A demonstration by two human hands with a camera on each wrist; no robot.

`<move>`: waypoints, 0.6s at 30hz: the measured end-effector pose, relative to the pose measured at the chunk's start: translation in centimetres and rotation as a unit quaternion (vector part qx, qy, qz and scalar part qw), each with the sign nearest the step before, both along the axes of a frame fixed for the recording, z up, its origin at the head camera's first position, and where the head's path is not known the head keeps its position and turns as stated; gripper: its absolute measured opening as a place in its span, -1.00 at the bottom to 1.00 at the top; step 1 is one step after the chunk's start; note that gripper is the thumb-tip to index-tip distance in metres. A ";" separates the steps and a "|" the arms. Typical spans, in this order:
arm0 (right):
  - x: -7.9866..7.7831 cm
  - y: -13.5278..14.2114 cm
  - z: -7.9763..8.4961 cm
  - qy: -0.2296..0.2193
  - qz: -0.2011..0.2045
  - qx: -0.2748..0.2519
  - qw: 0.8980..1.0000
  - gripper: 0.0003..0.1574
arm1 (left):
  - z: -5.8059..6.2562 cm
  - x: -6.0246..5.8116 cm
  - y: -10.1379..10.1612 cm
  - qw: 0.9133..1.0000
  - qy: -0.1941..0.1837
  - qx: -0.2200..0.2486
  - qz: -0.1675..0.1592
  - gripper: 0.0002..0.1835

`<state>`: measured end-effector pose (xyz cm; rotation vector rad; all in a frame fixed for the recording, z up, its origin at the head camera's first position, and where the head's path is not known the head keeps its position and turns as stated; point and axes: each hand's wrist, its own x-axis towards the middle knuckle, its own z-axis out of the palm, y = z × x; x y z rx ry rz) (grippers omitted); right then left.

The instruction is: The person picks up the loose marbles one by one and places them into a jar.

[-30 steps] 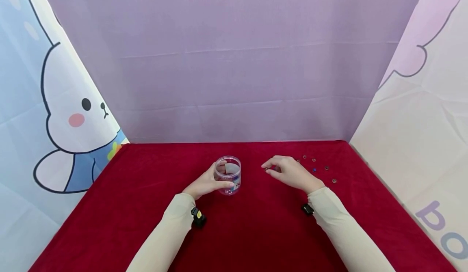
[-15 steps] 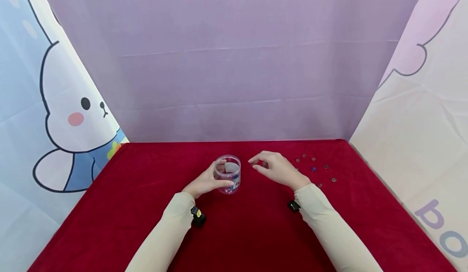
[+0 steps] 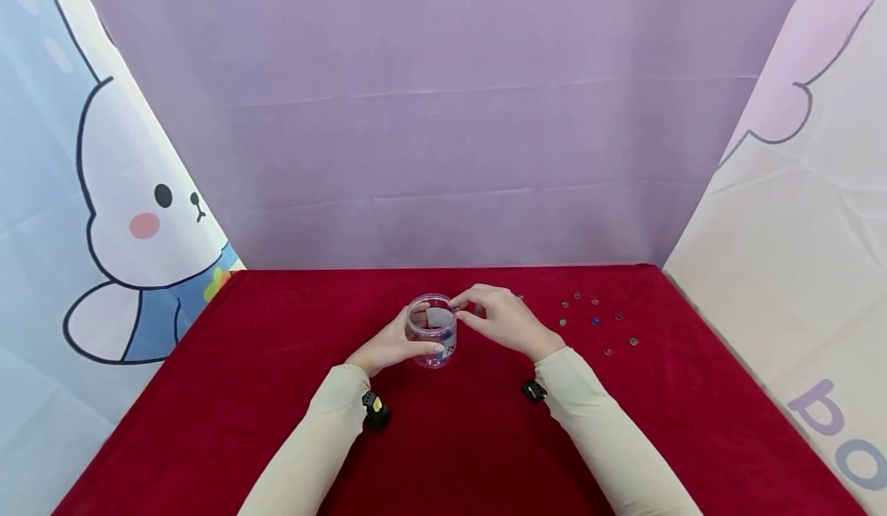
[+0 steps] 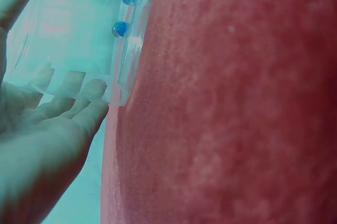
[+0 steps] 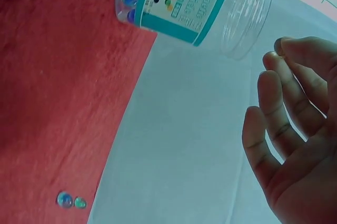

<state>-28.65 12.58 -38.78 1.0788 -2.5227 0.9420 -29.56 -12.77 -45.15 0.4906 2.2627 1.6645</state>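
A clear plastic jar (image 3: 443, 356) with a printed label (image 5: 184, 2) stands on the red cloth, its mouth uncovered. My left hand (image 3: 389, 346) grips it round the side, thumb in front and fingers behind. Near the bottom of the jar, blue marbles (image 4: 120, 29) show through the wall. At the right of the jar's rim is my right hand (image 3: 504, 323), thumb and forefinger pinching a small dark marble (image 5: 279, 46). The other fingers are bent loosely. In the head view that marble is too small to make out clearly.
Several glass marbles lie scattered on the cloth to the right, among them a blue marble (image 3: 596, 321) and a green marble (image 3: 563, 322). Another small marble (image 3: 520, 296) lies just behind my right hand. A purple curtain (image 3: 443, 154) hangs behind the red cloth (image 3: 443, 454).
My right hand has moved left across the cloth to the jar's rim, uncovering marbles behind it. The left hand and the jar have stayed in place.
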 end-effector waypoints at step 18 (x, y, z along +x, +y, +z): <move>-0.2 -2.1 -0.5 -0.015 -0.008 0.025 1.000 -0.79 | 0.1 0.0 0.1 1.000 0.003 0.011 -0.007 -0.05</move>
